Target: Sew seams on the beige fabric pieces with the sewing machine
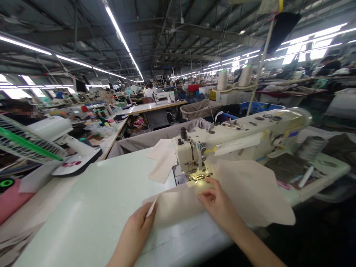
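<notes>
A white sewing machine (239, 139) stands on a pale table (91, 200), its needle lamp lit. A piece of cream fabric (250, 189) lies under the presser foot and spreads toward me. My left hand (139, 228) pinches the fabric's near-left corner, fingers closed on its edge. My right hand (215, 202) rests on the fabric just in front of the needle, fingers curled down and pressing it. More cream pieces (162, 161) lie left of the machine head.
A white desk fan (47, 144) with a green grille stands at the left. Thread cones (222, 79) sit on a stand behind the machine. Other tables, fabric bins and people at work fill the hall beyond. Dark cloth and a thread spool (310, 148) lie at right.
</notes>
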`<state>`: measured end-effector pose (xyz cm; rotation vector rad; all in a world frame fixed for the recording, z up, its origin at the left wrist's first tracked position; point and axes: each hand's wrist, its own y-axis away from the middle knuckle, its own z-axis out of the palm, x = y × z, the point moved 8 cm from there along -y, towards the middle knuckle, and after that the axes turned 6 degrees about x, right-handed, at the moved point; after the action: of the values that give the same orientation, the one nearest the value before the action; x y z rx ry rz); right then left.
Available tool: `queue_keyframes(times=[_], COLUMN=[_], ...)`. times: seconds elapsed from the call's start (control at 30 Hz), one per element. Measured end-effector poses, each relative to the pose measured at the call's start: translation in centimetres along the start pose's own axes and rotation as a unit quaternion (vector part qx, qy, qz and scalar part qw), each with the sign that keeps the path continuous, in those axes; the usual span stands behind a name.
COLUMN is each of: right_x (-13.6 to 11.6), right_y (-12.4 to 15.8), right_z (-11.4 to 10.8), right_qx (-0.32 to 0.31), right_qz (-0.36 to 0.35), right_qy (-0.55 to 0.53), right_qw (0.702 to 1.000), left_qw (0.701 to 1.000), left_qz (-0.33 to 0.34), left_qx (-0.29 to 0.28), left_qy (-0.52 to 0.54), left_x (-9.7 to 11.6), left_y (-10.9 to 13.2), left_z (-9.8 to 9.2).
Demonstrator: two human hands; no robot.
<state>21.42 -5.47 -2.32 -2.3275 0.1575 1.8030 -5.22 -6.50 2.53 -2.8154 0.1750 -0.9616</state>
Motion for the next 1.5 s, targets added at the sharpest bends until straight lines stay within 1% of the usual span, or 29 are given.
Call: queue_keyframes(times=[0.07,0.1,0.17,0.23,0.3,0.5,0.53,0.67,0.7,0.8,0.93,1.03,1.27,1.4,1.5], right_x=[0.5,0.6,0.7,0.4,0.0,0.0,-0.2,-1.3,-1.3,-1.2,-1.3,-1.4,-2.1,-2.0,-1.8], right_y=[0.4,0.7,1.2,1.4,1.2,1.0,1.1,1.8,1.8,1.4,1.0,0.8,0.4,0.2,0.3], right_z=[0.4,0.6,1.2,1.6,1.7,0.9,0.8,1.5,1.7,1.8,2.5,2.6,2.5,2.6,2.7], right_qx=[-0.003,-0.013,-0.051,-0.086,-0.099,-0.05,-0.058,-0.145,-0.153,-0.131,-0.106,-0.098,-0.102,-0.097,-0.095], right_qz=[0.019,0.03,0.045,0.039,0.027,0.077,0.074,0.03,0.022,0.004,-0.036,-0.048,-0.061,-0.06,-0.055], right_qy=[-0.058,-0.082,-0.113,-0.124,-0.12,-0.128,-0.12,-0.034,-0.016,0.02,0.066,0.083,0.074,0.09,0.104], right_qw=[0.998,0.996,0.991,0.988,0.987,0.988,0.988,0.988,0.988,0.991,0.991,0.991,0.99,0.989,0.989], left_qw=[1.0,1.0,1.0,1.0,1.0,0.999,0.998,0.997,0.997,0.996,0.99,0.987,0.991,0.989,0.986], left_qz=[-0.003,-0.006,-0.012,-0.017,-0.02,-0.032,-0.038,-0.061,-0.062,-0.07,-0.102,-0.112,-0.113,-0.126,-0.148], left_qx=[0.007,0.008,0.01,0.01,0.014,0.035,0.039,0.045,0.044,0.043,0.076,0.087,0.05,0.052,0.05], left_qy=[-0.01,-0.012,-0.014,-0.014,-0.01,0.009,0.01,0.004,0.001,-0.017,-0.061,-0.07,-0.058,-0.056,-0.062], left_x=[-0.2,-0.3,-0.5,-0.5,-0.6,-0.9,-1.0,-1.6,-1.6,-1.7,-1.7,-1.7,-3.1,-3.2,-3.3], left_y=[0.1,0.1,0.0,-0.1,-0.1,0.6,0.8,1.2,1.3,1.5,1.9,2.2,2.3,2.3,2.4], left_z=[-0.1,-0.1,-0.1,-0.1,-0.1,-0.4,-0.5,-0.8,-0.7,-0.5,-0.4,-0.5,-0.3,-0.3,-0.3])
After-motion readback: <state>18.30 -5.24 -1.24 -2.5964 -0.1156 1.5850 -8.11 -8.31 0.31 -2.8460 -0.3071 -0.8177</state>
